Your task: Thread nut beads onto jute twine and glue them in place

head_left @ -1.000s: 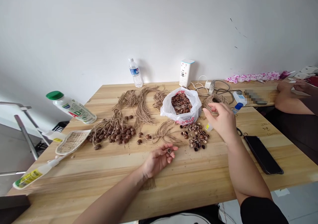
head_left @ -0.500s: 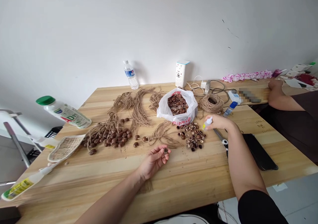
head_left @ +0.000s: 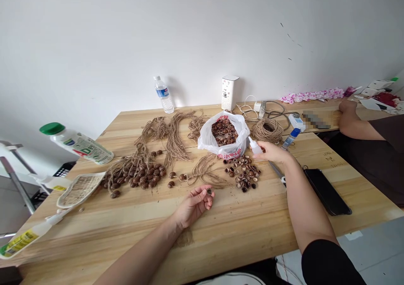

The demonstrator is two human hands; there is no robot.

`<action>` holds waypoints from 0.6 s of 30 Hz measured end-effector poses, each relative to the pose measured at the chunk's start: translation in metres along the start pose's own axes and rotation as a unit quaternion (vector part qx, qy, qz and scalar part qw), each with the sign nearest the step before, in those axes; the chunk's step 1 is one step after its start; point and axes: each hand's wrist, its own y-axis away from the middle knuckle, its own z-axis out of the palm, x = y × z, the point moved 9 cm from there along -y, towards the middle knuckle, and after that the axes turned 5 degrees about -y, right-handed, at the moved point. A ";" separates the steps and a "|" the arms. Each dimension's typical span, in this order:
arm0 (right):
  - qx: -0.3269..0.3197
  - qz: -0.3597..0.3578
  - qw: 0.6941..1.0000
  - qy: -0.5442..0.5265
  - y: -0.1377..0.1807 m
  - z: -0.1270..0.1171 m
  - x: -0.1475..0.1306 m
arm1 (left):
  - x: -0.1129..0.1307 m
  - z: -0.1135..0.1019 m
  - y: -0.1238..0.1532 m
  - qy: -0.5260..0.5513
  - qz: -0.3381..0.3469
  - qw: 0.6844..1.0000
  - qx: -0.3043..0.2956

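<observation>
Between the thumb and fingers of my left hand [head_left: 195,205] is a small brown nut shell [head_left: 209,191], its hollow side showing. My right hand [head_left: 272,152] grips a small white squeeze bottle [head_left: 255,146] with a narrow nozzle, beside the plastic bag's right side. Loose half shells [head_left: 244,177] lie below that hand. The white plastic bag [head_left: 205,135] holds many more shells. Left of the loose shells rests a bundle of twine [head_left: 205,169] with round nuts [head_left: 182,177] at its end. Farther left is a heap of brown nuts tied with twine [head_left: 145,175].
Bunches of cut twine [head_left: 178,137] lie at the back. A twine coil [head_left: 268,130], a glue bottle with a blue cap [head_left: 291,139], scissors [head_left: 277,173] and a black phone [head_left: 326,191] are on the right. A person's arm [head_left: 356,123] rests at far right. A woven tray [head_left: 82,188] sits left.
My right hand has shifted slightly left and up, and the squeeze bottle has turned so its nozzle points up and left by the bag. My left hand keeps the shell nearly still.
</observation>
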 end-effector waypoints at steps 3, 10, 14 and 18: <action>0.018 -0.046 0.999 0.018 0.016 0.002 -0.047 | 0.001 0.004 0.000 0.006 0.001 1.000 -0.011; -0.013 -0.147 0.984 0.102 0.048 0.048 -0.134 | 0.001 0.006 0.002 -0.004 -0.007 1.000 -0.021; -0.039 -0.189 0.975 0.111 0.053 0.069 -0.150 | -0.002 0.005 0.001 -0.007 -0.007 1.000 -0.022; -0.065 -0.211 0.967 0.126 0.055 0.085 -0.157 | -0.003 0.004 0.000 -0.006 -0.005 1.000 -0.026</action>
